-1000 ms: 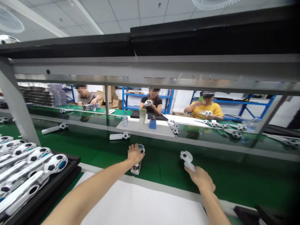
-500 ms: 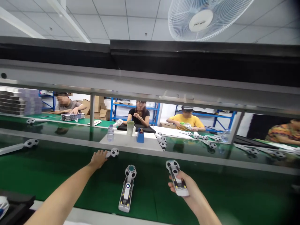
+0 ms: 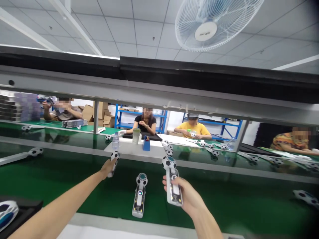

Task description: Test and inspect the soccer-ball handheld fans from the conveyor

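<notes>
Between my arms, a handheld device [image 3: 139, 199] with a football-patterned round head and a clear-faced handle lies on the green work surface. My right hand [image 3: 190, 194] is closed round the handle of a like device, its football head [image 3: 168, 162] pointing away from me and the thumb on its face. Over on the left, my left hand [image 3: 107, 168] grips another football-headed device [image 3: 115, 156], which stands tilted with its head up. Most of that handle is behind my fingers.
Another football-headed device [image 3: 36, 152] lies at the left, one [image 3: 306, 196] at the far right. A white board [image 3: 129, 149] holds a bottle [image 3: 115, 142], a cup [image 3: 136, 136] and a blue pen holder [image 3: 146, 143]. Several people sit opposite, beneath a shelf beam [image 3: 159, 93].
My left hand has raised its device from lying flat to tilted upright. My right hand has moved left with its device, nearer the one lying in the middle. A co-worker at left has raised their hands.
</notes>
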Available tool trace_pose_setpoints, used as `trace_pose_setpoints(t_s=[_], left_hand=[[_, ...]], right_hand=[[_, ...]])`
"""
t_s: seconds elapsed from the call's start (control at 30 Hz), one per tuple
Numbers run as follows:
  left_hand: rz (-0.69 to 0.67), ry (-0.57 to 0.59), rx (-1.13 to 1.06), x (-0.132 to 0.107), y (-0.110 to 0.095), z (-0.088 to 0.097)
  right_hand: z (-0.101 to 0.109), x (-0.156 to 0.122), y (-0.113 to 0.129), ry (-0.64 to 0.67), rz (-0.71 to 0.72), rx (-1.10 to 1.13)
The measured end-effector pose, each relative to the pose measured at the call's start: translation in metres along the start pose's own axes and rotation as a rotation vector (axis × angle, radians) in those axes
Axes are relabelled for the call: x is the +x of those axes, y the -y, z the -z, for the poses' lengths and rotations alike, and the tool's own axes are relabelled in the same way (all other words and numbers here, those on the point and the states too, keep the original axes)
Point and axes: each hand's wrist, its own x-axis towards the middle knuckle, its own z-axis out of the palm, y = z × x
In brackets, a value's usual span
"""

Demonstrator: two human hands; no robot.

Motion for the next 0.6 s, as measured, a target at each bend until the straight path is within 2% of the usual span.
trace_pose_setpoints(t_s=[0.1, 0.17, 0.33, 0.47, 0.6], left_hand=[[0.045, 0.046, -0.255, -0.044, -0.02, 0.0], [0.02, 0.068, -0.413, -0.076, -0.032, 0.005], [-0.023, 0.077, -0.671, -0.146, -0.053, 0.03], [0.001, 0.104, -0.721, -0.183, -0.061, 0.05], [0.007, 0.124, -0.734, -0.204, -0.067, 0.06]], right_hand=[[-0.012, 0.002, -0.01, 0.007, -0.002, 0.011], [-0.021, 0.002, -0.015, 0.016, 0.011, 0.014], [-0.04, -0.001, -0.027, 0.048, 0.078, 0.014], [-0.051, -0.007, -0.035, 0.079, 0.109, -0.007], [-0.062, -0.016, -0.039, 0.109, 0.111, -0.03]])
